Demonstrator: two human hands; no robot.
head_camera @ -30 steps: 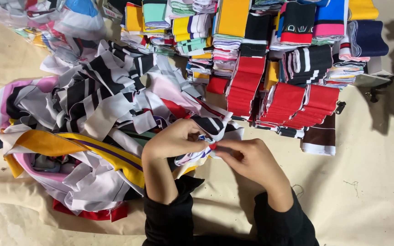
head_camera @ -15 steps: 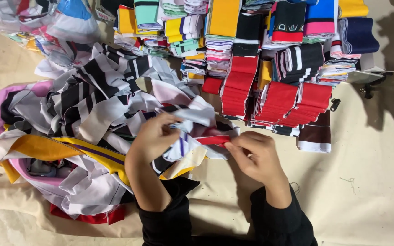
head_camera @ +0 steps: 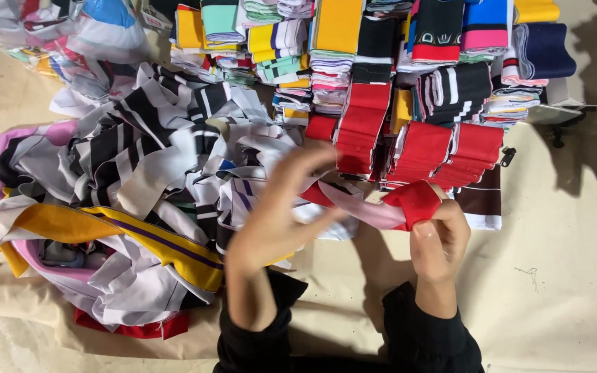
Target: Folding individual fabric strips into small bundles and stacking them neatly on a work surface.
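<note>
A red and white fabric strip (head_camera: 381, 207) stretches between both hands above the beige sheet. My right hand (head_camera: 439, 238) pinches its red end between thumb and fingers. My left hand (head_camera: 278, 214), blurred by motion, grips the other end with fingers spread over it. Both forearms wear black sleeves. A big loose heap of black, white, pink and yellow fabric strips (head_camera: 126, 200) lies just left of my left hand.
Folded stacks of red strips (head_camera: 443, 155) lie just beyond my hands. Behind them stand rows of folded multicoloured stacks (head_camera: 354, 48). A beige sheet (head_camera: 561, 262) covers the surface. A dark blue folded piece (head_camera: 544, 52) sits far right.
My hands have drawn apart, pulling the red and white strip out longer between them. My right hand moved right with the red end; the view shifted slightly.
</note>
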